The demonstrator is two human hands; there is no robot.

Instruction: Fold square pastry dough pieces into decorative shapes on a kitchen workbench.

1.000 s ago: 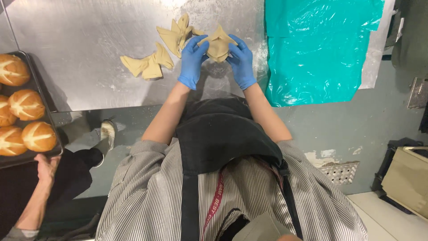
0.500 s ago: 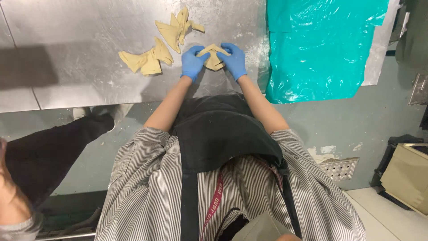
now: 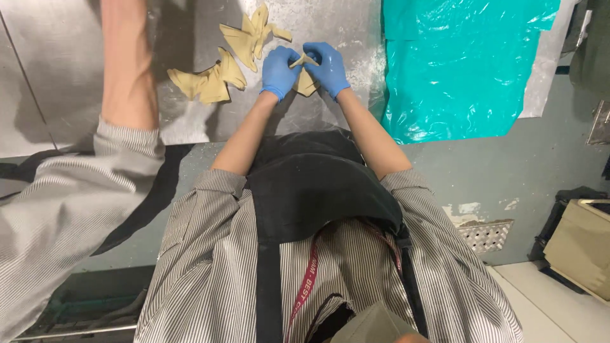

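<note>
Both my hands wear blue gloves and meet over a pale dough piece (image 3: 306, 77) on the steel worktable (image 3: 70, 76). My left hand (image 3: 279, 70) pinches the dough's left side, and my right hand (image 3: 327, 67) pinches its top and right side. The dough is folded up between my fingers. To the left lie more cut dough triangles: one heap (image 3: 206, 81) near my left hand and another heap (image 3: 254, 35) farther back.
A co-worker's bare forearm and striped sleeve (image 3: 124, 108) reach across the table at the left. A teal plastic sheet (image 3: 457, 63) covers the table's right part. A floor drain grate (image 3: 486, 235) and a tan bin (image 3: 581, 244) are at the lower right.
My hands have pulled the dough piece nearer and folded it tighter. The tray of baked rolls at the left is gone from view, and a co-worker's arm has come in there.
</note>
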